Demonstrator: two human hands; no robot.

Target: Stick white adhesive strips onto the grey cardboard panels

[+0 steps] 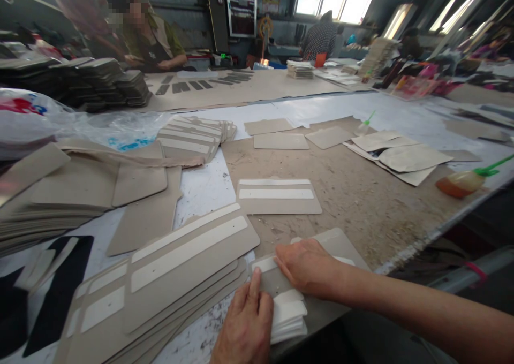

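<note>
My left hand (246,321) stretches its index finger onto the end of a white strip (265,266) lying on a beige panel (267,281); its other fingers are bent. Closed and pressed down on the same panel, my right hand (307,266) has its fingertips turned under, so whatever they hold is hidden. Close to my left hand, a small stack of white strips (289,321) lies at the panel's near edge. To the left is a pile of beige panels (188,265), the top one bearing two white strips. Another panel with two strips (279,194) lies beyond my hands.
A bottle of amber liquid (460,183) with a green nozzle stands at right, near stacked pale sheets (413,158). Plain panels (80,182) are piled at left, below a plastic bag (80,123). Across the table, a person (148,43) handles something among dark strips.
</note>
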